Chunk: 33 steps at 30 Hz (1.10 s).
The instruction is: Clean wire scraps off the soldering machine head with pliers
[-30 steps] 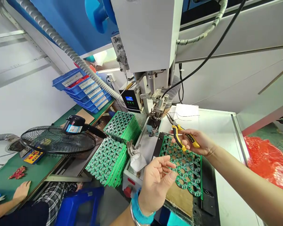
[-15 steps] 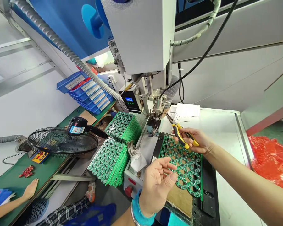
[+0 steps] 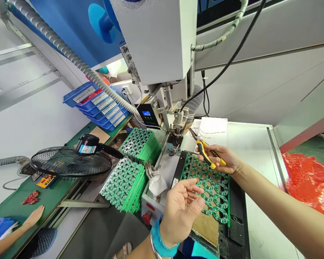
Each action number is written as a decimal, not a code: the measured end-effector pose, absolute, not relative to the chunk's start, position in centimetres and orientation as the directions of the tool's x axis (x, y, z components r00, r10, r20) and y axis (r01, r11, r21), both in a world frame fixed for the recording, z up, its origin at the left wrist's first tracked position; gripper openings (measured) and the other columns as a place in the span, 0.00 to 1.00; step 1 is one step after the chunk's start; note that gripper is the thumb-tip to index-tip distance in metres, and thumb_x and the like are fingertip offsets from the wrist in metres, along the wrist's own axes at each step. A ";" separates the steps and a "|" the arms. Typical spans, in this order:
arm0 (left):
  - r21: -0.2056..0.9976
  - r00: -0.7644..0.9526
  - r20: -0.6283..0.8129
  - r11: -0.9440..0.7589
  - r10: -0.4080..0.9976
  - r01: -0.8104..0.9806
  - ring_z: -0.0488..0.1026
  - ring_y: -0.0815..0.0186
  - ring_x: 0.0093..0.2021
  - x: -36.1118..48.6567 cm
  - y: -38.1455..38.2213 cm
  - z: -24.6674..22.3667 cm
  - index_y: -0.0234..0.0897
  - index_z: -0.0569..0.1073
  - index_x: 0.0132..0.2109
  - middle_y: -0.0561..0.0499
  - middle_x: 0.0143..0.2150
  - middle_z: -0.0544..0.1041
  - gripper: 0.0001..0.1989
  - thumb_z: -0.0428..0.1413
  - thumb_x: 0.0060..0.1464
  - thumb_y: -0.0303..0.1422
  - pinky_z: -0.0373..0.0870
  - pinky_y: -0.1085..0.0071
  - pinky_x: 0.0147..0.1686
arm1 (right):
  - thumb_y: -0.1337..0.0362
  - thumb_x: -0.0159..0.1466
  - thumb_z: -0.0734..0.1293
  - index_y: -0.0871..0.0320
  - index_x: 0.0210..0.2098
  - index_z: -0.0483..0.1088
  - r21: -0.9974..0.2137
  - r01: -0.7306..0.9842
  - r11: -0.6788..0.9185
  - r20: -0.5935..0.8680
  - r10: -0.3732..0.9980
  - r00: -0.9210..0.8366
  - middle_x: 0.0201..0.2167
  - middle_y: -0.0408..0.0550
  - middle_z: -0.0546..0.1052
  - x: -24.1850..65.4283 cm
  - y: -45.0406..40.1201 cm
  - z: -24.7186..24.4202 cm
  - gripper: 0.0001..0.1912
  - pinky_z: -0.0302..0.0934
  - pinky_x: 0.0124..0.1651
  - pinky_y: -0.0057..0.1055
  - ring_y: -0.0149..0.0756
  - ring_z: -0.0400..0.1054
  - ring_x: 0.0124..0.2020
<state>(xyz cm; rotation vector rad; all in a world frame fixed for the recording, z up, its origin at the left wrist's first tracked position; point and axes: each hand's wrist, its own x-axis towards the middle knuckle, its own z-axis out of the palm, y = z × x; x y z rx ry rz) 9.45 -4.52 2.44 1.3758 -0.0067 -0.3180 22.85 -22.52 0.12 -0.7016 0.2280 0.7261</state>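
Note:
My right hand [image 3: 224, 158] is closed round yellow-and-black pliers [image 3: 204, 153], whose jaws point up and left toward the machine head [image 3: 180, 124]. Below them a green circuit panel with rows of round cutouts [image 3: 209, 192] lies on a black fixture [image 3: 239, 225] with brown board under its near end. My left hand [image 3: 182, 208], with a blue band at the wrist, is palm up over the panel's left edge. Its fingers are curled but apart, and nothing is in them.
Two stacks of green panels [image 3: 137, 144] [image 3: 122, 183] stand left of the machine, beside a white cloth item [image 3: 157, 184]. Further left are a black fan [image 3: 71, 162], blue bins [image 3: 97, 104] and another person's hand [image 3: 34, 216] on a green table. Red plastic [image 3: 310, 183] lies far right.
The view has shifted slightly. Both my hands and the pliers hold nearly the same pose. The checked fabric at the lower left has left the view, and a sandalled foot shows at the bottom.

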 end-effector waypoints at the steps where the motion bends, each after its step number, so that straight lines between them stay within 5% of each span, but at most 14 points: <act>1: 0.962 0.957 -0.178 0.166 -0.227 0.218 0.68 0.66 0.37 9.5 -4.6 2.4 0.32 0.67 0.51 0.43 0.43 0.70 0.30 0.60 0.46 0.47 0.66 0.66 0.39 | 0.69 0.63 0.52 0.67 0.44 0.65 -0.506 -0.678 0.534 -0.422 0.532 0.734 0.24 0.49 0.74 22.8 -22.5 0.2 0.16 0.51 0.07 0.15 0.19 0.49 0.07; 26: 0.960 0.962 -0.157 0.193 -0.224 0.202 0.70 0.65 0.36 9.3 -4.9 2.1 0.31 0.69 0.50 0.42 0.41 0.73 0.30 0.62 0.44 0.46 0.66 0.65 0.41 | 0.68 0.62 0.52 0.65 0.37 0.68 -0.597 -0.634 0.491 -0.361 0.542 0.759 0.23 0.49 0.72 23.1 -22.8 -0.7 0.14 0.50 0.09 0.13 0.18 0.45 0.08; 33: 0.963 0.974 -0.129 0.212 -0.184 0.168 0.71 0.61 0.35 9.1 -4.9 2.5 0.41 0.73 0.47 0.44 0.40 0.76 0.24 0.62 0.44 0.46 0.69 0.61 0.37 | 0.68 0.60 0.55 0.65 0.35 0.69 -0.614 -0.624 0.483 -0.363 0.529 0.767 0.23 0.49 0.72 23.0 -22.7 -0.4 0.12 0.53 0.10 0.13 0.19 0.48 0.09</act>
